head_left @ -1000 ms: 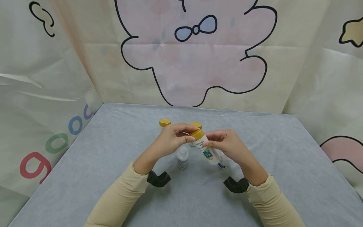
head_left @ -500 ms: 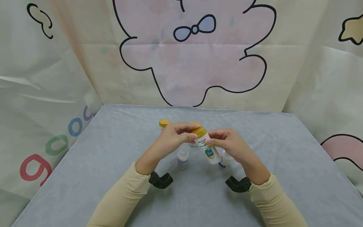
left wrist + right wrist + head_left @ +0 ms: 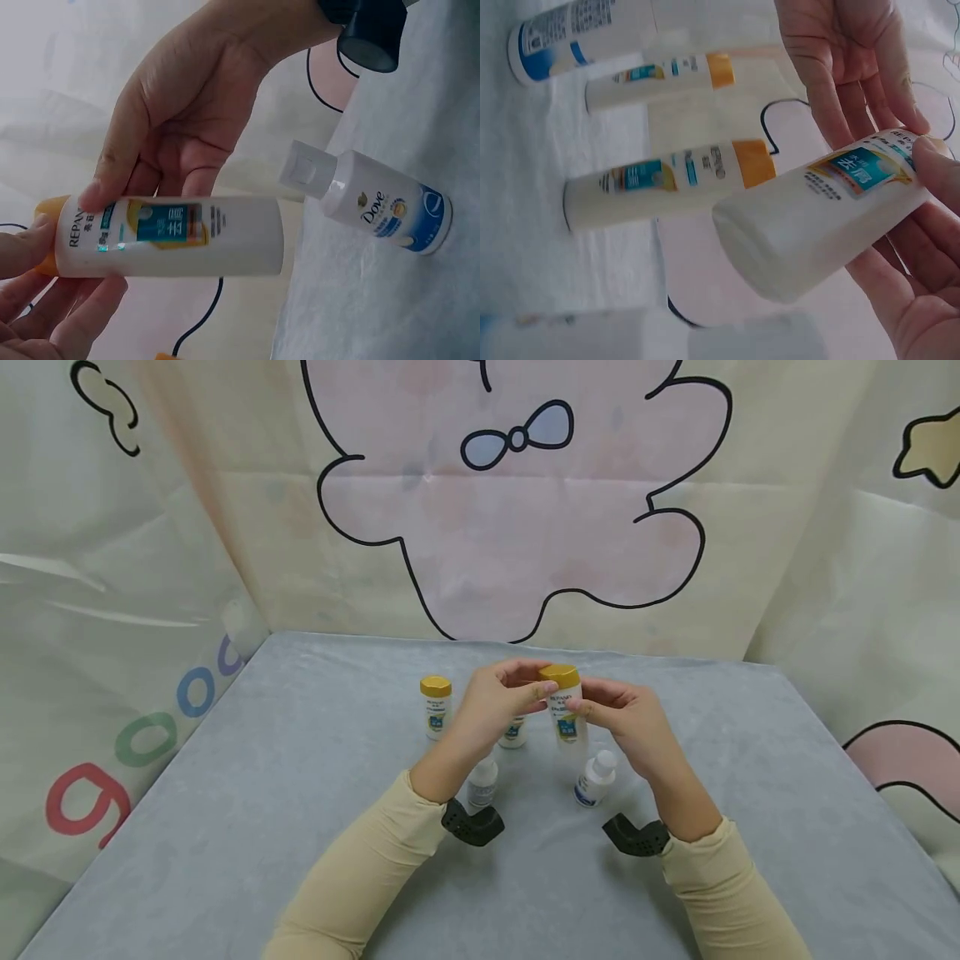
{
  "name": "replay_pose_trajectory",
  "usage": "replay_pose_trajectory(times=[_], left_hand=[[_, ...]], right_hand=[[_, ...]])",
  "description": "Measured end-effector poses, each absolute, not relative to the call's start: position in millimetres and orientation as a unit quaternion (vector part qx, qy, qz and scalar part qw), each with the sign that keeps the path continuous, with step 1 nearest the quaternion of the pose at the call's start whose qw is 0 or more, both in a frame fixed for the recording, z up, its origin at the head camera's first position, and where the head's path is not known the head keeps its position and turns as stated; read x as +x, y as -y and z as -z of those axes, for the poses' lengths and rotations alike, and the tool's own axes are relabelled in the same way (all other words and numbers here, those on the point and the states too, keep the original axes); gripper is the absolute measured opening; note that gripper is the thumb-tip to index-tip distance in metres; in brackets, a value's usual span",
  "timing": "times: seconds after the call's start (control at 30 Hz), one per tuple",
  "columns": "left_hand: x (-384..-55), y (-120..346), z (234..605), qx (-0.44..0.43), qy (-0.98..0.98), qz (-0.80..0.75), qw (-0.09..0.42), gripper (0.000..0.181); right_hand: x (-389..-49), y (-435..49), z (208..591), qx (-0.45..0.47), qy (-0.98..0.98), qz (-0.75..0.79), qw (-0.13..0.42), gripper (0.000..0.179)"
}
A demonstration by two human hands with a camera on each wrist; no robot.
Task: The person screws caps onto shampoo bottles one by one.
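Observation:
Both hands hold a white shampoo bottle [image 3: 566, 714] with a gold cap, upright above the table in the head view. My left hand [image 3: 504, 697] pinches it at the cap, while my right hand [image 3: 626, 714] grips its side just below, thumb across the label. The left wrist view shows the bottle's teal and yellow label facing out, with the left fingers [image 3: 45, 315] at the cap end. Closest below the right hand stands a small white Dove bottle [image 3: 596, 778]. Another small white-capped bottle [image 3: 482, 781] stands under the left wrist, partly hidden by it.
Two matching gold-capped bottles stand farther back: one at the left [image 3: 436, 708], one partly behind the left hand [image 3: 513, 732]. A grey cloth [image 3: 247, 827] covers the table. Printed curtains [image 3: 510, 527] close off the back and sides.
The held bottle has gone from tilted to upright and moved up and slightly right with both hands. The left forearm now overlaps the small front bottle, and the two rear bottles show more.

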State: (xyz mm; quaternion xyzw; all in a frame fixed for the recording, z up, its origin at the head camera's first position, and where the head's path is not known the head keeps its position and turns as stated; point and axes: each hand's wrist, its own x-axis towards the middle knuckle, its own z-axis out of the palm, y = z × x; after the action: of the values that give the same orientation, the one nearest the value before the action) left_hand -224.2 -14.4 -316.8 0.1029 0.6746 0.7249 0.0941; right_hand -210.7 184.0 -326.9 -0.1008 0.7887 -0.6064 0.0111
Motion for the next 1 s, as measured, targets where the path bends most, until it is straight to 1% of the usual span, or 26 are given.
replay_pose_trajectory(times=[0.13, 0.27, 0.4, 0.5, 0.77, 1.0], left_hand=[[-232.2, -2.3, 319.0, 0.093, -0.682, -0.722, 0.076, 0.033], [-236.5, -18.6, 323.2, 0.095, -0.712, -0.695, 0.046, 0.030], [-238.7, -33.1, 328.6, 0.092, -0.740, -0.666, 0.018, 0.028], [-239.8, -41.7, 334.7, 0.093, -0.755, -0.649, 0.005, 0.029], [-242.4, -58.5, 352.7, 0.077, -0.770, -0.634, 0.004, 0.029], [-245.0, -64.0, 356.4, 0.058, -0.767, -0.639, 0.020, 0.027]], right_hand=[[-215.5, -194.4, 327.7, -0.096, -0.789, 0.607, -0.015, 0.041], [-220.8, -206.3, 328.7, -0.088, -0.788, 0.609, -0.028, 0.038], [-226.8, -216.5, 330.2, -0.079, -0.796, 0.600, -0.019, 0.039], [-230.4, -223.2, 332.0, -0.076, -0.805, 0.588, -0.005, 0.041], [-239.8, -237.2, 344.8, -0.055, -0.837, 0.543, 0.034, 0.051], [-247.9, -240.9, 351.1, -0.047, -0.866, 0.495, 0.047, 0.048]])
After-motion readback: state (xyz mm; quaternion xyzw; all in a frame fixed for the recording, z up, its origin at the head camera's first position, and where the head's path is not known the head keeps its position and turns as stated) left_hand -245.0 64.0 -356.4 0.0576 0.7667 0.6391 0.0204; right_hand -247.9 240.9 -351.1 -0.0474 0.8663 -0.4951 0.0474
